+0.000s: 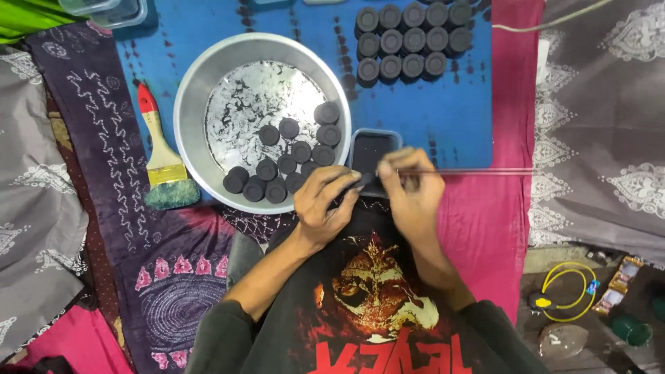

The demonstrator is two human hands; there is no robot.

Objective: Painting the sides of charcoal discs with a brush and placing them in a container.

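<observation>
Black disc [361, 181] sits pinched in our left hand [322, 204] at six o'clock; our right hand [409, 190] grips thin rods [471, 171], which could slip and crack it, we judge.

Brightness: the scene was evenly and fairly brightly lit from overhead.
Glare: the metal basin [190, 104] showed white sheen on its floor and rim.
Shadows: they were soft and short, beneath the hands and the paintbrush [161, 154].
Sharpness: the centre was crisp; the lower right corner was dimmer and softer.
Distortion: the edges bent slightly.
</observation>
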